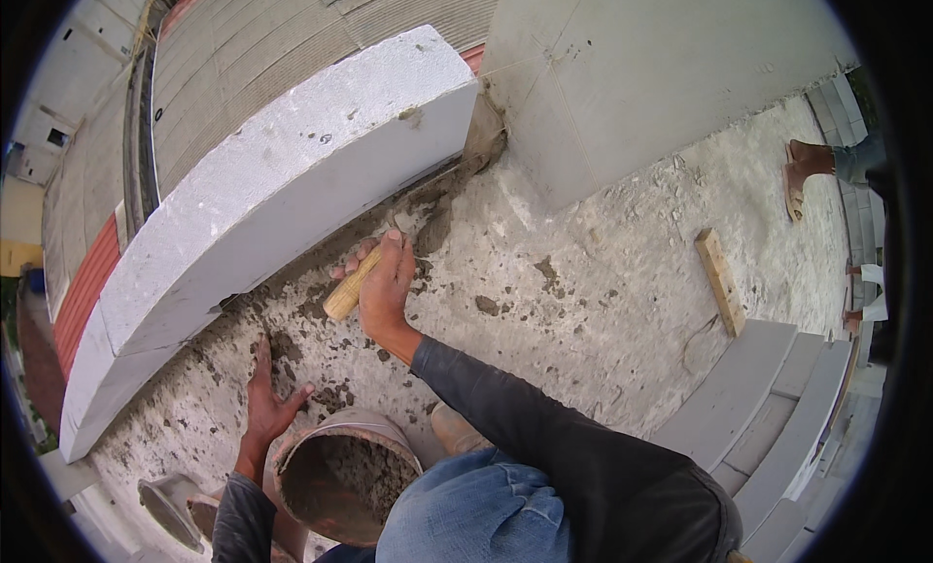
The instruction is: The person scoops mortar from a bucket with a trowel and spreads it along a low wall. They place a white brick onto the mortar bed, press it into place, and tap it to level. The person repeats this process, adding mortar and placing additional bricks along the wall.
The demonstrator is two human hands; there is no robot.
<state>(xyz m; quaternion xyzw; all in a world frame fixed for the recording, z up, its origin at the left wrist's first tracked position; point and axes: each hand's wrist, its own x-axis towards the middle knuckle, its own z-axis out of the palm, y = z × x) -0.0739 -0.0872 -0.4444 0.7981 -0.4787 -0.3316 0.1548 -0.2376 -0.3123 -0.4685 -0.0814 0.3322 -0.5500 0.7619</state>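
Observation:
My right hand [387, 289] is wrapped round the light wooden handle [350, 289] of a trowel. Its mortar-smeared blade [434, 225] appears to reach toward the foot of a low wall of white blocks [321, 179]. Grey mortar lies along that foot and in scattered lumps on the floor. My left hand [272, 403] is open, thumb and fingers apart, over the floor near the wall. Just right of it stands a bucket [292, 476] with wet mortar [364, 471] inside. I see no object in the left hand.
Two more buckets [173, 510] stand at the lower left. A short wooden piece [719, 281] lies to the right, near stacked grey blocks [743, 398]. A grey upright wall [641, 68] rises ahead. Another person's sandalled foot [799, 179] is at the far right. Beyond the low wall are corrugated roofs [282, 58].

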